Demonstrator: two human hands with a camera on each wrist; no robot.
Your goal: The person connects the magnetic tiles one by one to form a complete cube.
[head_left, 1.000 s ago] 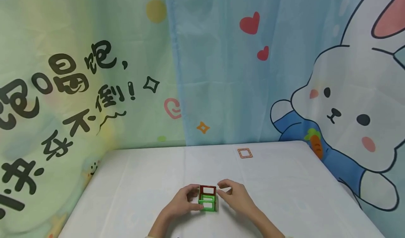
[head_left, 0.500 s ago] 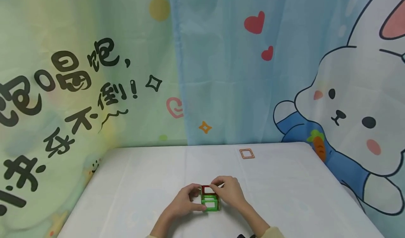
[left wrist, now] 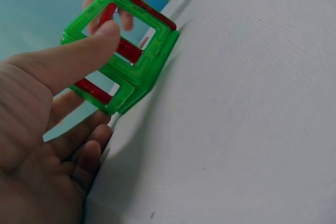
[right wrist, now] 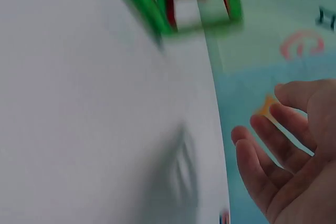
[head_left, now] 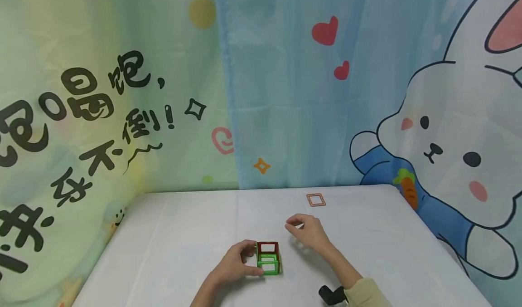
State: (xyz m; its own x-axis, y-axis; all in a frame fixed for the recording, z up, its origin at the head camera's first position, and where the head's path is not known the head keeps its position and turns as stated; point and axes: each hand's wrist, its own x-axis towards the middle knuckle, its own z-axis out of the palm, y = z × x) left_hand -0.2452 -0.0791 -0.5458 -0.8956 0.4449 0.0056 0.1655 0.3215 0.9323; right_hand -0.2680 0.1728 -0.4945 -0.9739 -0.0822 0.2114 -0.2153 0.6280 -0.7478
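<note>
- Tile structure: a small open box of green and red square frame tiles, standing on the white table near the front edge, about midway across.
- Left hand: just left of the tile structure and touching it; the thumb presses on a green frame while the other fingers curl round the far side, so the hand grips the structure.
- Right hand: to the right of and beyond the tile structure, apart from it, raised over the table; fingers loosely curled, slightly spread, holding nothing.
- Orange square tile: flat on the table, well beyond the tile structure and to its right, near the far edge.
- Cartoon curtain: hangs behind the table, far beyond the tile structure.
</note>
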